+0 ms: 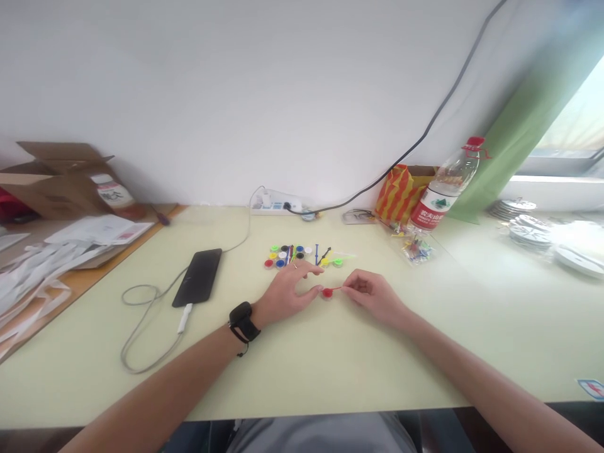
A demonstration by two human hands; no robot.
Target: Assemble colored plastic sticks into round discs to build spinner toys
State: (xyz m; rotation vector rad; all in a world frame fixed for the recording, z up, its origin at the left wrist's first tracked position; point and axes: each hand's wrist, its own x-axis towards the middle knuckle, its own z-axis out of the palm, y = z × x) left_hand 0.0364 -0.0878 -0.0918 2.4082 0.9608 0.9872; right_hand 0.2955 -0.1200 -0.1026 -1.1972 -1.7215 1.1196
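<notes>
A small red round plastic piece (327,293) with a pale rim lies on the table between my hands. My left hand (290,290) has its thumb at that piece's left edge and its fingers spread apart; whether the thumb touches it I cannot tell. From the right, my right hand (372,296) pinches the end of a thin red plastic stick (336,289), whose other end reaches the red piece. Just beyond my left fingers lie several coloured round pieces (280,264). Beside them are a blue stick (316,253) and a dark arrow-shaped stick (324,255).
A phone (198,277) with a looping white cable lies at the left. Behind stands a power strip (276,202). At the right are a large water bottle (436,195), a clear bag of small parts (418,250) and stacked discs (529,231). Cardboard boxes (61,176) stand far left.
</notes>
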